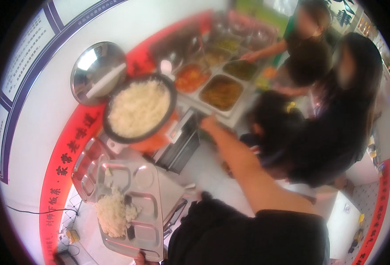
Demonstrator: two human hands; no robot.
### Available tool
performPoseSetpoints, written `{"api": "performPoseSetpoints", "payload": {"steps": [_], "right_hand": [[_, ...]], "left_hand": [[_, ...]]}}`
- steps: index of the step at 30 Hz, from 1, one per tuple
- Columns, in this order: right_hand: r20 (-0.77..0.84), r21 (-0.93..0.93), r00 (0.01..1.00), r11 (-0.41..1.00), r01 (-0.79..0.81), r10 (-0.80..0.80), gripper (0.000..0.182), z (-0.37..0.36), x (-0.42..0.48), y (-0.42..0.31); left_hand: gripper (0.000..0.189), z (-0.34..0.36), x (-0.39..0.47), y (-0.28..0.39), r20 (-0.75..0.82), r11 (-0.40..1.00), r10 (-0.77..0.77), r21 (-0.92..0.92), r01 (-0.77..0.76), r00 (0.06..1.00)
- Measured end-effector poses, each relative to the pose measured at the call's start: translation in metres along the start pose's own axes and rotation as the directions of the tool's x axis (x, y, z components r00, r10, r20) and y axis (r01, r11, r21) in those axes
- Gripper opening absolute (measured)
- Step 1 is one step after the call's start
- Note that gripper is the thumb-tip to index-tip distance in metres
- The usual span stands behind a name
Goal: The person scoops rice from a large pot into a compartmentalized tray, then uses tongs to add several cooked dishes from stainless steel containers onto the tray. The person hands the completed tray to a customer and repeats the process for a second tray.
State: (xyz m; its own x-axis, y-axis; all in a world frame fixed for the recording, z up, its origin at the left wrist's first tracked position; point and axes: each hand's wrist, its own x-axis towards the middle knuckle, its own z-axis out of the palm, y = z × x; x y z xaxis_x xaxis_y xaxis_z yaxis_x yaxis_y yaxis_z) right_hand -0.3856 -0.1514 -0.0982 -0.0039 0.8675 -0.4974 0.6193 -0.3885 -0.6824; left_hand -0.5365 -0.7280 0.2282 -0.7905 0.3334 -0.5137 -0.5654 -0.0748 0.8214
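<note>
At the bottom, my left hand (141,257) grips the near edge of a stainless-steel compartment tray (145,228). A mound of white rice (114,212) lies in its left part, with smaller clumps farther up. My right arm reaches forward, and my right hand (210,124) is beside a dark, metal-edged box (181,142) near the food counter. The fingers are blurred, so whether they hold anything is unclear. Left of that hand stands a large orange rice cooker (152,145) with a dark rim, open and full of cooked rice (138,109).
Steel food pans (221,92) holding several dishes line the counter ahead. A round steel lid (97,74) stands against the wall, and more compartment trays (90,169) are at left. Several people (327,126) stand at right; one person's hand (249,57) reaches over the pans.
</note>
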Motion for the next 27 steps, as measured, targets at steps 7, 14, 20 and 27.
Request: {"api": "performPoseSetpoints", "payload": {"steps": [7,14,20,27], "right_hand": [[0.164,-0.169,0.986,0.984,0.065,-0.037,0.085,-0.046,0.060,0.002],[0.100,-0.413,0.990,0.901,0.136,-0.103,0.086,-0.089,0.126,0.047],[0.114,-0.175,0.993,0.984,-0.003,0.024,0.075,-0.074,0.033,-0.026],[0.353,-0.762,0.898,0.476,0.438,-0.261,0.060,-0.078,0.123,0.047]], "left_hand": [[0.053,-0.004,0.000,-0.008,0.094,0.999,0.015,-0.032,-0.012,0.995],[0.054,0.016,0.022,-0.010,0.196,0.999,0.010,0.033,-0.017,0.980],[0.066,-0.011,0.008,-0.024,0.365,0.974,0.080,-0.228,0.006,0.927],[0.056,0.016,0.003,-0.013,0.126,0.995,0.029,0.089,-0.041,0.992]]}}
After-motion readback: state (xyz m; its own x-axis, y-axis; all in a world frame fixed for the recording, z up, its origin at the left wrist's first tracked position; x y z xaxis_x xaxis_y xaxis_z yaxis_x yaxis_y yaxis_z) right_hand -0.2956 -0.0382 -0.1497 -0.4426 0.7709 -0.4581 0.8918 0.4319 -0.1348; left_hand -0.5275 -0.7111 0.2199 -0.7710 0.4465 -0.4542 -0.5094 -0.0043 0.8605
